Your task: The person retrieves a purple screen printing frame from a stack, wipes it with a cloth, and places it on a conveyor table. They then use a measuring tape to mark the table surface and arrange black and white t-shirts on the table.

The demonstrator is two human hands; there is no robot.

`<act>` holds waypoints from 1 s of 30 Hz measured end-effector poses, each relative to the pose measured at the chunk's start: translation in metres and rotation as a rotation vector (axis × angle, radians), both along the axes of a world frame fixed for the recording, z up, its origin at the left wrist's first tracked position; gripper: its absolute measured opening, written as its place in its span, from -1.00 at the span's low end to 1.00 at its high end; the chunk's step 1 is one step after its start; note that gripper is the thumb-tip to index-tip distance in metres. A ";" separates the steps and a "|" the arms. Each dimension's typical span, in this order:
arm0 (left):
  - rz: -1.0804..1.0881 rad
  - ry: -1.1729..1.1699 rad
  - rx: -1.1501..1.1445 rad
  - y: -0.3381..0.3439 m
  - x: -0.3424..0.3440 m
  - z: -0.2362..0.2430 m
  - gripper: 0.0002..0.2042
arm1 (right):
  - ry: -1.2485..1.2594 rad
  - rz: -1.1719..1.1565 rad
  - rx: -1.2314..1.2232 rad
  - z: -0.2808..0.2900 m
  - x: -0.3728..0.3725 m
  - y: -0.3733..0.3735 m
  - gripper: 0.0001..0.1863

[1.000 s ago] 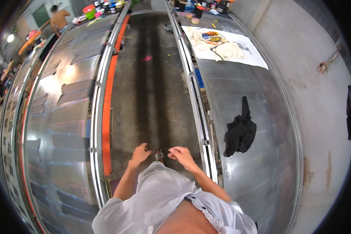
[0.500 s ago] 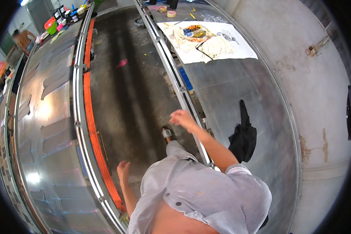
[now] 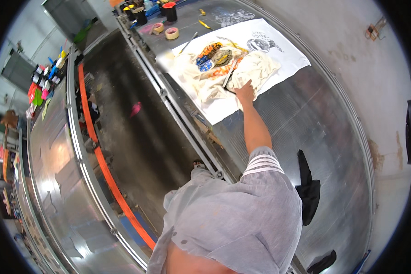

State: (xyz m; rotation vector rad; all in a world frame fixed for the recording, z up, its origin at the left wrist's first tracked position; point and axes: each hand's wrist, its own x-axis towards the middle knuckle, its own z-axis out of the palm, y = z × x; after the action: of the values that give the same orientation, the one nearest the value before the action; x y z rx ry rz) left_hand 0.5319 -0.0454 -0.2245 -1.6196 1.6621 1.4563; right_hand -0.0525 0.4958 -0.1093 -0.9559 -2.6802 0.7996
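My right arm stretches forward over the right-hand table. My right hand (image 3: 245, 92) is at the near edge of a crumpled cream cloth (image 3: 259, 68), fingers apart and at least one stretched out. Whether it presses on the cloth I cannot tell. Beside that hand, a slim strip with a dark end (image 3: 228, 80) lies across the cloth. A bunched patterned cloth (image 3: 221, 57) in orange, blue and brown lies just beyond. All of these rest on a large white sheet (image 3: 290, 59) with a dark grey print (image 3: 264, 43) at its far side. My left hand is out of view.
Tape rolls (image 3: 172, 33), a yellow cutter knife (image 3: 205, 24) and dark pots (image 3: 170, 12) stand or lie beyond the sheet. Black cloth (image 3: 309, 196) lies on the table (image 3: 283, 123) to my right. A metal rail (image 3: 164, 93) edges the aisle floor (image 3: 123, 137). Another person (image 3: 9, 119) is far left.
I have moved forward, nearer the white sheet. My right hand has gone from above the rail to the cream cloth, and my left hand has left the view.
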 end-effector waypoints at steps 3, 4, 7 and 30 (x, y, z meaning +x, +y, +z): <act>-0.027 0.045 -0.054 -0.029 -0.082 0.023 -0.85 | -0.178 -0.033 0.149 -0.027 -0.042 0.051 -0.44; -0.053 0.075 -0.078 -0.046 -0.112 0.029 -0.86 | -0.190 -0.062 0.123 -0.031 -0.047 0.071 -0.50; -0.118 0.198 -0.183 -0.104 -0.208 0.049 -0.87 | 0.349 0.337 -0.027 -0.028 -0.066 0.175 -0.68; -1.838 1.069 1.204 0.379 -0.586 0.235 -0.10 | 1.224 -0.431 -0.783 0.349 0.244 0.023 -0.69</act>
State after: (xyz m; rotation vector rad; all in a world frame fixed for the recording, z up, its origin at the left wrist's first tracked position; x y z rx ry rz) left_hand -0.0543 0.3332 0.0105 1.3010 1.1169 1.3543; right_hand 0.1916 0.5193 0.2393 -0.7080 -1.0752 1.6318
